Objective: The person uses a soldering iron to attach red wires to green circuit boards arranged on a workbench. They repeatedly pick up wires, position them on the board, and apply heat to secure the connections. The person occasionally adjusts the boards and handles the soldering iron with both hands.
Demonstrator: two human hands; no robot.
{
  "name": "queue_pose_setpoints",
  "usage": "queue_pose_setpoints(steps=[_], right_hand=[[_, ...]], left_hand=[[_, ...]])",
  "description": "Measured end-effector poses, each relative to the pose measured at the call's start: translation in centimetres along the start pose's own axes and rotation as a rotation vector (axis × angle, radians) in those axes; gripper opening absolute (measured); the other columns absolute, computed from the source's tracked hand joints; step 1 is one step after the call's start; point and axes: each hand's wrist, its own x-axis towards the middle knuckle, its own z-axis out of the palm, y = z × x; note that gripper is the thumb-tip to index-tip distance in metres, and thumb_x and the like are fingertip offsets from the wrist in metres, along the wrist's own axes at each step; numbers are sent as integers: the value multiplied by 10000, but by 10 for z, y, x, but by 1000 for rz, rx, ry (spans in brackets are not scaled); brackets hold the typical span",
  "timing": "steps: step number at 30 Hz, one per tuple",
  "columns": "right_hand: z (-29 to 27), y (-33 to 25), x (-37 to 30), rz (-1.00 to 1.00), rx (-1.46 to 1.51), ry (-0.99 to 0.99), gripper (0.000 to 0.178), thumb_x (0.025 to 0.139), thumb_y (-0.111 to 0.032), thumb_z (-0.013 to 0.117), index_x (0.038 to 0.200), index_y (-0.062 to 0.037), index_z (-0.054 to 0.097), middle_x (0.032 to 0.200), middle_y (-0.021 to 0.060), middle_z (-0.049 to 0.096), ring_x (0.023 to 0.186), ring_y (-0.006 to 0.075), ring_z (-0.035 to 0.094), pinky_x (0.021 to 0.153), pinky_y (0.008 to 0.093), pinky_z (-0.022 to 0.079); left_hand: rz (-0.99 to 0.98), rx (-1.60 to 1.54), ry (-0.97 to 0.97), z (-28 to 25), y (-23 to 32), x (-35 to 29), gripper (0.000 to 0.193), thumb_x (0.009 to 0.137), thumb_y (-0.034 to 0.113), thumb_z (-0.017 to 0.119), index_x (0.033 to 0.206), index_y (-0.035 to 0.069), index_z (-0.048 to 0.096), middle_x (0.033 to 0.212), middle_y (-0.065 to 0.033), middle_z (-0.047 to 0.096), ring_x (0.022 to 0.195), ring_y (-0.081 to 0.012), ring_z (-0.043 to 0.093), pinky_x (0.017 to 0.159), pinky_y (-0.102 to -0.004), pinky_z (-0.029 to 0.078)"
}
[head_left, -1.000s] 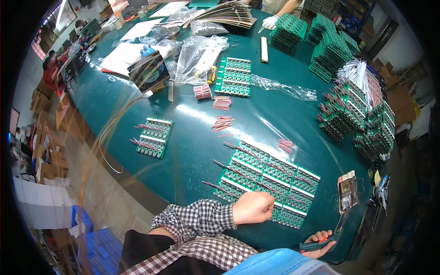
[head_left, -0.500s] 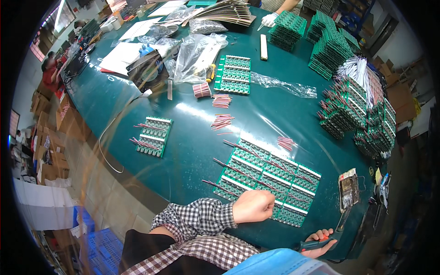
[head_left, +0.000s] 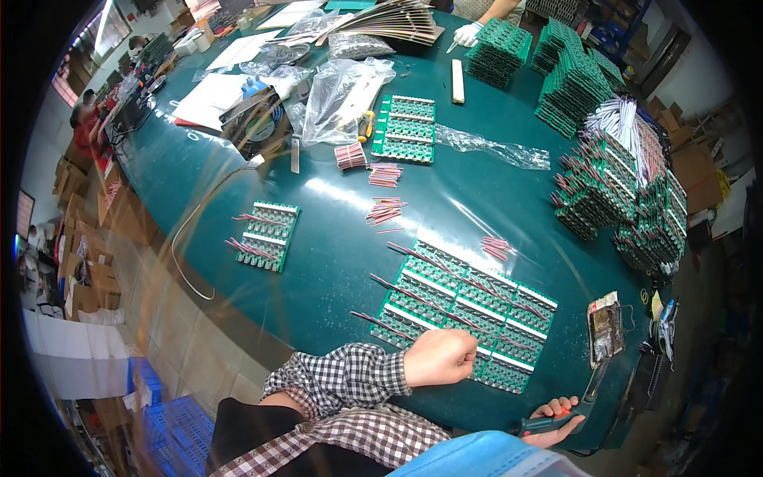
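Right fingers point(head_left: 554, 407) seemingly around tool point(head_left: 537, 426)

The worktop point(head_left: 334, 266) is smooth and glossy — streaked with light — and the circuit boards point(head_left: 469, 314), right of centre, look rough; a crinkled clear plastic bag point(head_left: 338, 107) shines at upper centre, the checked cloth sleeve point(head_left: 350, 378), lower centre, matt.
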Motion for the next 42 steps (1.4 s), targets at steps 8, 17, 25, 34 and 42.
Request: queue_pose_setpoints(steps=[8,17,25,34,42], right_hand=[[6,3,-1,-52,-28,154,355,960,-341,505,1131,-42,422,933,74,518,763,177,554,648,312,545],[5,1,-1,-52,-45,156,373,942,-355,539,1117,-48,422,915,57,517,751,160,537,639,281,523],[10,6,0,-84,-17,177,340,951,-338,523,1095,-49,416,908,71,511,756,181,571,636,325,567],[10,6,0,-95,-30,186,342,946,-336,536,1090,-48,420,896,65,509,740,171,562,627,317,561],[12,6,0,-103,-31,193,343,946,-337,534,1090,-47,421,888,62,505,742,170,567,621,312,567]], left_hand=[[3,16,6,0,0,-1,82,693,133,630,721,77,577,676,-69,565,636,-267,590,549,-399,450],[5,22,-8,1,1,1,80,697,138,629,727,79,584,675,-62,563,614,-247,588,542,-384,453],[-14,41,-8,0,2,3,88,688,143,641,719,80,588,655,-46,563,602,-222,585,533,-359,453],[-34,62,-9,1,3,4,83,683,135,643,712,79,590,645,-44,562,593,-221,583,523,-359,447],[-21,55,9,1,3,4,77,681,131,639,710,80,588,640,-42,557,591,-222,580,521,-355,444]])
